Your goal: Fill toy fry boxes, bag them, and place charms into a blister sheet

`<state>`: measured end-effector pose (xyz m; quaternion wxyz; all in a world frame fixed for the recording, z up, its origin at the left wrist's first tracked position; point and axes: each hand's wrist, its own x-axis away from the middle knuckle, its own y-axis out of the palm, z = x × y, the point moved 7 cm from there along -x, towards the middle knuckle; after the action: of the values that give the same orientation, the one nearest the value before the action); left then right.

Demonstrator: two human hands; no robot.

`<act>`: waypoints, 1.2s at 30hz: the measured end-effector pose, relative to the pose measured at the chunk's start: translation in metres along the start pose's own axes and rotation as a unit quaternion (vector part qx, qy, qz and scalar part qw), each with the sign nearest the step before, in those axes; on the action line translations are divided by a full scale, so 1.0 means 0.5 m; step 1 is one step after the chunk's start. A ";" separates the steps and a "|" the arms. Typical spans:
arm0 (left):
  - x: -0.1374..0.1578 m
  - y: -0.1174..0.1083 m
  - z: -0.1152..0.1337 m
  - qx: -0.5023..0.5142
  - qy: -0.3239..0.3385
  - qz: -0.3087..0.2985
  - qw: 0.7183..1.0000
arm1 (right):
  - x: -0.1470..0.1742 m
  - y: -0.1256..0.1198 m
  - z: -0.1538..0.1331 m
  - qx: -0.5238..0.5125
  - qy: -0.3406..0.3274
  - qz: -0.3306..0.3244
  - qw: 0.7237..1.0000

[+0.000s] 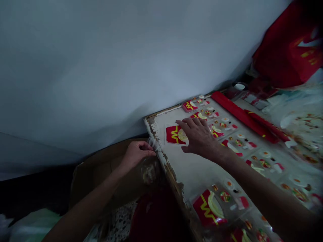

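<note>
Red and yellow, a flat piece in clear plastic [207, 210] is lying at the lower right. Farther in, the left hand [136, 153] is bringing thumb and fingertips nearly together, apparently pinching thin, crinkled clear film [154, 144] beside the chipped white tabletop [196, 166]. Near mid-frame, the right hand [198, 136] is arching over a flat red-and-yellow packet in clear plastic [173, 135], thumb and fingers spread; contact is unclear. That packet is probably being light, slick and bendable, its side edges offering the safest hold. Beyond, a bulging red bag [282, 50] is filling the upper right.
</note>
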<state>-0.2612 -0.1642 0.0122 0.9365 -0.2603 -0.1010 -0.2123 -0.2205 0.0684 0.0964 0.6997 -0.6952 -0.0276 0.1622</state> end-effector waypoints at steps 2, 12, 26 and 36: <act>0.001 0.010 0.008 -0.018 0.001 -0.025 1.000 | 0.010 0.007 -0.012 0.006 -0.001 -0.001 1.000; -0.029 0.018 0.039 0.121 0.034 -0.043 0.991 | 0.061 0.018 -0.046 -0.068 0.032 0.019 0.997; -0.040 0.108 0.067 0.158 0.012 -0.137 0.978 | 0.172 0.023 -0.028 -0.139 0.091 -0.034 0.986; -0.050 0.234 0.150 0.061 0.023 -0.267 0.962 | 0.296 -0.004 0.003 -0.193 0.060 -0.053 0.978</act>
<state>-0.2364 -0.0251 0.0160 0.8620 -0.1617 -0.1579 -0.4536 -0.0806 0.1091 0.0710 0.5599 -0.8235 -0.0532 0.0748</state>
